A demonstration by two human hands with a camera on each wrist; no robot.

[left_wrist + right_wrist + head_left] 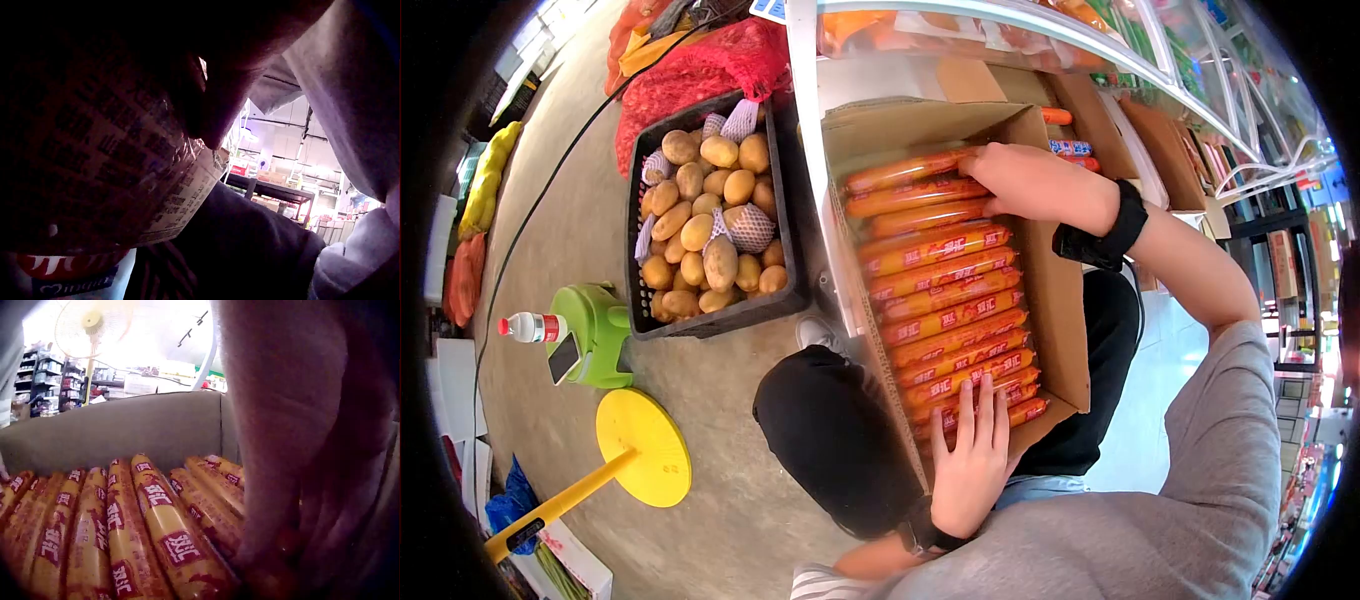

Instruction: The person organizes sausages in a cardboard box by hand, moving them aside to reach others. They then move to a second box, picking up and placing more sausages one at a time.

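Note:
A row of sausages in orange-red printed wrappers lies side by side in an open cardboard box. At the far end, my right hand bends its fingers around the ends of the first sausages; its fingertips are partly hidden. The right wrist view has this hand reaching down beside the wrapped sausages. Near the close end, my left hand rests with spread, straight fingers on the last sausages. A dark printed surface fills much of the left wrist view.
Left of the box stands a black crate of potatoes, with red net sacks behind. A green stool carries a bottle and a phone. A yellow round base stands on the floor. Shelving borders the box's far side.

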